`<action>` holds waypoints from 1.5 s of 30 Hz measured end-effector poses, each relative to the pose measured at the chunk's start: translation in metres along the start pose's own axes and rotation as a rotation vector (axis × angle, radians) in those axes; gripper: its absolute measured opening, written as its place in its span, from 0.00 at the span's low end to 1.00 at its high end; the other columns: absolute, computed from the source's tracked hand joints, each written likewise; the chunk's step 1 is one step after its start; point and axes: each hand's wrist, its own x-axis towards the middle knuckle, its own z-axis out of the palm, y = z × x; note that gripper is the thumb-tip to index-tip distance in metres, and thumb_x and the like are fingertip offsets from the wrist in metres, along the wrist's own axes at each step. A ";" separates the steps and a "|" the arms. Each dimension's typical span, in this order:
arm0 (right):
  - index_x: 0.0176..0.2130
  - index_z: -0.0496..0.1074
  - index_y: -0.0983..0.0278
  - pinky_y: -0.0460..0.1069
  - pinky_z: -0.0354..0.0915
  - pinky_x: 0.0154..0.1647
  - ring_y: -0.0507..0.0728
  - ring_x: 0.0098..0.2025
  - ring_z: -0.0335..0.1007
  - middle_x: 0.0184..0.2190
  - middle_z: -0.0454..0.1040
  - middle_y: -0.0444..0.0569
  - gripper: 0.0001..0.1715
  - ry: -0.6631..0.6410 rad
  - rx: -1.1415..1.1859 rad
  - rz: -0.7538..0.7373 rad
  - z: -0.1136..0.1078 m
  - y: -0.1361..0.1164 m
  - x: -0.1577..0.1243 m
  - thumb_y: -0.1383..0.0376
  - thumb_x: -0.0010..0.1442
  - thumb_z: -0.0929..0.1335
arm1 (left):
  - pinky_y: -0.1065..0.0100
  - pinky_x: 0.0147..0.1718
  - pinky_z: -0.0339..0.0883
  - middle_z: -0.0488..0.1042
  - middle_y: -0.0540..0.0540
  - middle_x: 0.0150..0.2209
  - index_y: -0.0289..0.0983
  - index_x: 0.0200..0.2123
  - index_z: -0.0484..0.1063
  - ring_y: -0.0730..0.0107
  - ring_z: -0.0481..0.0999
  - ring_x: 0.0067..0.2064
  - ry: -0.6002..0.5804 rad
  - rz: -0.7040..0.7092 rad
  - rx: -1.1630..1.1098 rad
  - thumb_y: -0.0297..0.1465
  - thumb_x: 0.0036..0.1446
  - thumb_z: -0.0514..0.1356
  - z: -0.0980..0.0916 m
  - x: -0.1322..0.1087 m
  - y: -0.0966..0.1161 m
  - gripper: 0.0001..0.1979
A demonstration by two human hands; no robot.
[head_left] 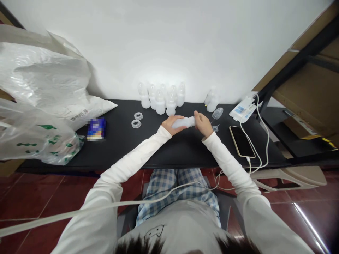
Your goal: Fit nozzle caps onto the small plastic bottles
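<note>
A translucent white baby bottle (181,122) lies sideways in the air above the black table, its neck end pointing right. My left hand (171,125) is wrapped around the bottle's body. At the neck end, my right hand (202,125) is closed on a pale collar (192,121); its fingers partly hide that end. Just right of this hand are a small clear teat (215,128) and a clear dome cap (217,113). Two whitish screw rings (138,115) rest on the table to the left.
Several capped bottles (160,104) stand by the wall, with more bottles (212,102) to the right. Plastic bags (39,77) and a blue packet (96,128) occupy the left. On the right lie a phone (241,141), a white packet (243,108) and cables (267,137).
</note>
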 end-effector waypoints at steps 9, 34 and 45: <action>0.22 0.64 0.60 0.52 0.63 0.34 0.57 0.27 0.67 0.21 0.68 0.50 0.25 0.102 -0.221 -0.175 0.014 0.007 0.001 0.58 0.67 0.56 | 0.66 0.33 0.73 0.79 0.44 0.38 0.38 0.54 0.74 0.64 0.79 0.35 -0.284 -0.007 -0.015 0.49 0.50 0.67 0.000 -0.006 -0.005 0.32; 0.50 0.66 0.63 0.50 0.60 0.37 0.58 0.33 0.68 0.31 0.72 0.49 0.21 -0.036 -0.159 -0.227 -0.006 -0.017 -0.014 0.53 0.71 0.55 | 0.58 0.51 0.68 0.72 0.37 0.52 0.36 0.48 0.72 0.53 0.73 0.53 0.122 -0.007 0.462 0.43 0.51 0.68 -0.045 0.008 -0.053 0.25; 0.46 0.78 0.61 0.61 0.49 0.51 0.65 0.48 0.59 0.42 0.72 0.59 0.17 0.094 -0.930 -0.221 -0.024 0.060 -0.038 0.62 0.66 0.62 | 0.48 0.61 0.55 0.74 0.33 0.54 0.34 0.60 0.60 0.45 0.67 0.62 0.414 -0.445 0.683 0.37 0.57 0.61 -0.078 0.014 -0.045 0.30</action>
